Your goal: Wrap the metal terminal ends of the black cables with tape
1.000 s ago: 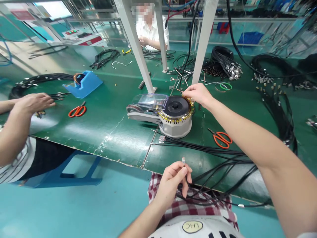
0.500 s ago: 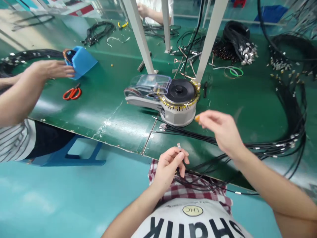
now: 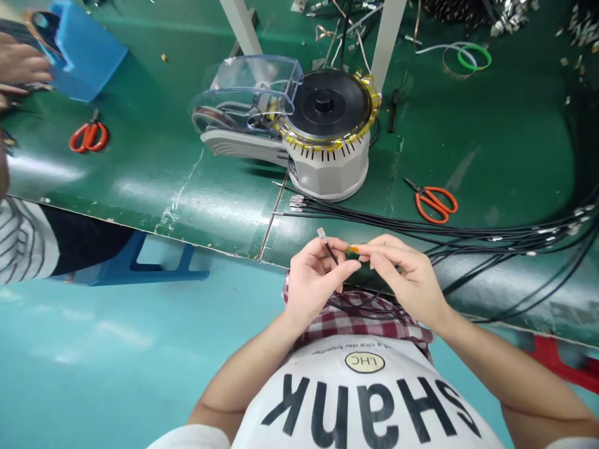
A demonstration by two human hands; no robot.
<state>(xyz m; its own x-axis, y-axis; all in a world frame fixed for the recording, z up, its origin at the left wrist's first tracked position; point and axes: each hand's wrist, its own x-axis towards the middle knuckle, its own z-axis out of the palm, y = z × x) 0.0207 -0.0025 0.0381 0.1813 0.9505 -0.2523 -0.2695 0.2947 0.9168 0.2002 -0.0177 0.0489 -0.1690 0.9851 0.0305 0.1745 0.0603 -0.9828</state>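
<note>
My left hand (image 3: pixel 318 274) is closed on a black cable (image 3: pixel 330 252), whose pale metal-looking end pokes up above the fingers. Close beside it, my right hand (image 3: pixel 405 268) pinches a small piece of amber-yellow tape (image 3: pixel 354 249) between thumb and fingertips. The tape is right at the left fingertips; whether it touches the cable I cannot tell. More black cables (image 3: pixel 369 305) hang over my lap below the hands. In front of me stands a round tape dispenser (image 3: pixel 330 162) with a black top disc, yellow tape pieces around its rim and a clear cover.
A bundle of black cables (image 3: pixel 397 222) runs along the green table (image 3: pixel 491 137). Orange-handled scissors (image 3: pixel 435 202) lie at right, another orange-handled pair (image 3: pixel 88 134) at left. A co-worker's hand (image 3: pixel 21 65) is by a blue holder (image 3: pixel 87 53). White posts (image 3: pixel 390 37) rise behind the dispenser.
My right hand has come from beside the dispenser to my left hand, carrying the yellow tape. The view has tilted down, and the right-hand scissors now show.
</note>
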